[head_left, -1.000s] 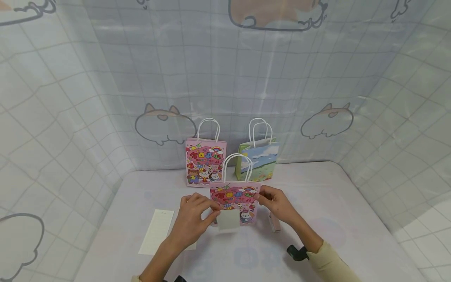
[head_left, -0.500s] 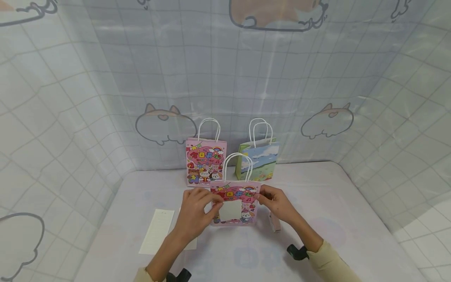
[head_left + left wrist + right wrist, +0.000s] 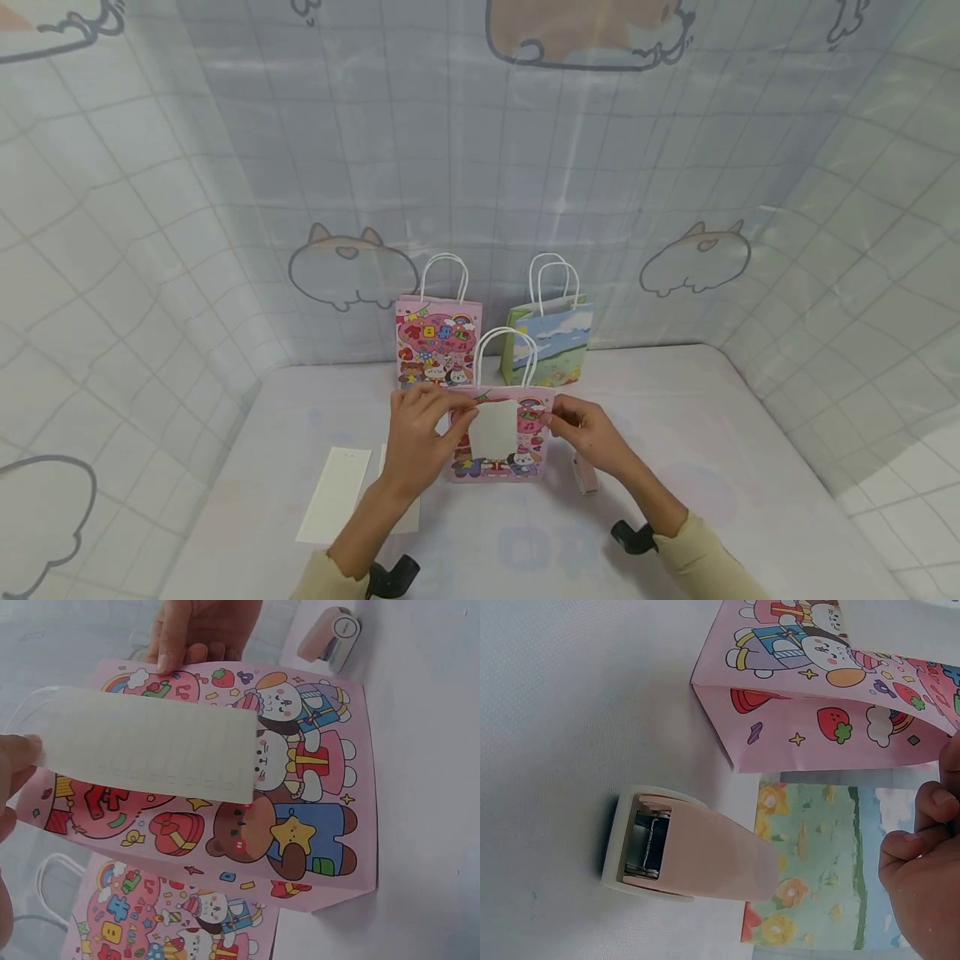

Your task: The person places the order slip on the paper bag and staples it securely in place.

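Note:
In the head view my left hand (image 3: 422, 437) pinches a pale slip of lined paper (image 3: 493, 430) by its top left corner. The slip overlaps the front of a pink cartoon gift bag (image 3: 498, 472) with white handles, which stands upright at the middle of the table. My right hand (image 3: 588, 433) holds the bag's right side near its top edge, thumb on the front. In the left wrist view faint rows of lines show on the slip (image 3: 157, 742). A pink and white stapler (image 3: 712, 851) lies on the table beside the bag, under my right hand.
Behind stand a second pink gift bag (image 3: 438, 346) and a blue and green landscape gift bag (image 3: 551, 342). Paper strips lie left: one in full view (image 3: 335, 496), another (image 3: 408, 518) partly behind my left forearm. A patterned curtain (image 3: 480, 167) surrounds the table.
My left hand has raised the paper slip from near the bag's lower front to its upper middle, tilting it upright. My right hand keeps its hold on the bag's edge.

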{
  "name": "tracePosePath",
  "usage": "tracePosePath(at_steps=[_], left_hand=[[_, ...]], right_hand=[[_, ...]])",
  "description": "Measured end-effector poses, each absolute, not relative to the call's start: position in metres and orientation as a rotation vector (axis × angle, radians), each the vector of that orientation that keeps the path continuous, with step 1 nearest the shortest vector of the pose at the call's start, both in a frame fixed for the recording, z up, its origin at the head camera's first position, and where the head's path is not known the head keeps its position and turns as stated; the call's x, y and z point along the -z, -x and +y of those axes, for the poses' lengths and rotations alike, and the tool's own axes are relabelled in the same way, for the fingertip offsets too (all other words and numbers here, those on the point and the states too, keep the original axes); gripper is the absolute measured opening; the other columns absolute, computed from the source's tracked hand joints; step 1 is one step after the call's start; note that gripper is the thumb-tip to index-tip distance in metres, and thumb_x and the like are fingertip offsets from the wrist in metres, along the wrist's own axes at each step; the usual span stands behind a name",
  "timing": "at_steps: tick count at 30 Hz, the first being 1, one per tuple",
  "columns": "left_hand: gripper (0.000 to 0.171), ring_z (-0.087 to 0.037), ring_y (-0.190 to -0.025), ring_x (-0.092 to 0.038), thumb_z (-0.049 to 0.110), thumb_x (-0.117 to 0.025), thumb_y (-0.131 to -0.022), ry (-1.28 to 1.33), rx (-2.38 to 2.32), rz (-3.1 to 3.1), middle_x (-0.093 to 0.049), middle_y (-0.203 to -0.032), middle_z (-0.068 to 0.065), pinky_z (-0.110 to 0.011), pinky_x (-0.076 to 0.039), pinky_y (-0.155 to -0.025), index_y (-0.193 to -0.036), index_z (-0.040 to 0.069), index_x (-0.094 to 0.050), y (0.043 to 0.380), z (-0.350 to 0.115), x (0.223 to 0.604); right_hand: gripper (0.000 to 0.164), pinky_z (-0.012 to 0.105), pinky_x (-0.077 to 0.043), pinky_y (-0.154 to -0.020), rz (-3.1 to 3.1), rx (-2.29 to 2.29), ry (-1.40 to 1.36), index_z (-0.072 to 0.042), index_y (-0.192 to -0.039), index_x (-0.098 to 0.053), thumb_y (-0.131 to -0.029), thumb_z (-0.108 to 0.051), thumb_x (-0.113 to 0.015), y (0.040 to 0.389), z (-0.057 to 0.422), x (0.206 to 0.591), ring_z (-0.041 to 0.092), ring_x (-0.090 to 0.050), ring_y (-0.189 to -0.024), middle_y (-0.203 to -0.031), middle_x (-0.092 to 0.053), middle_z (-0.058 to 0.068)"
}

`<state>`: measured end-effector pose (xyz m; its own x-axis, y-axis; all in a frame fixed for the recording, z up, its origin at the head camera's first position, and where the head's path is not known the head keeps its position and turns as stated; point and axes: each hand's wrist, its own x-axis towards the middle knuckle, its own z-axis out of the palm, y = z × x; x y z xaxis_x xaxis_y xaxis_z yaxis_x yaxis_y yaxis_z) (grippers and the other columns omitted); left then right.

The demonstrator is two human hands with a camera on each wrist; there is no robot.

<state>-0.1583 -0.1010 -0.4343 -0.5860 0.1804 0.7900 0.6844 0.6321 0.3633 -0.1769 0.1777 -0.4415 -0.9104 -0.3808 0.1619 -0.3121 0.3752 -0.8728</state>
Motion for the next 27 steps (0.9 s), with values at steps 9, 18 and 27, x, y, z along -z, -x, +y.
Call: tracePosePath(at_steps=[9, 18, 27], left_hand=[[0.019, -0.020, -0.101, -0.053, 0.019, -0.089, -0.076, 0.617, 0.870, -2.038, -0.071, -0.097, 0.003, -0.048, -0.029, -0.088, -0.091, 0.015, -0.078, 0.167, -0.096, 0.439], [0.017, -0.025, -0.112, -0.052, 0.022, -0.088, -0.078, 0.608, 0.878, -2.023, -0.067, -0.115, -0.002, -0.053, -0.029, -0.094, -0.091, 0.017, -0.078, 0.173, -0.094, 0.438], [0.016, -0.023, -0.111, -0.056, 0.021, -0.088, -0.078, 0.607, 0.884, -2.006, -0.072, -0.110, 0.001, -0.052, -0.030, -0.097, -0.091, 0.017, -0.078, 0.179, -0.091, 0.441]], right_hand=[[0.008, 0.027, -0.043, -0.064, 2.551, 1.600, 0.677, -0.010, -0.101, -0.066, -0.102, -0.011, -0.058, 0.178, 0.178, 0.446, 0.018, -0.052, -0.074, -0.082, -0.059, 0.003], [0.009, 0.027, -0.044, -0.066, 2.545, 1.600, 0.680, -0.008, -0.103, -0.067, -0.101, -0.010, -0.059, 0.177, 0.178, 0.442, 0.015, -0.053, -0.075, -0.084, -0.061, 0.007], [0.009, 0.028, -0.044, -0.064, 2.558, 1.580, 0.702, -0.006, -0.101, -0.068, -0.101, -0.009, -0.060, 0.174, 0.178, 0.436, 0.011, -0.052, -0.073, -0.083, -0.061, 0.006]])
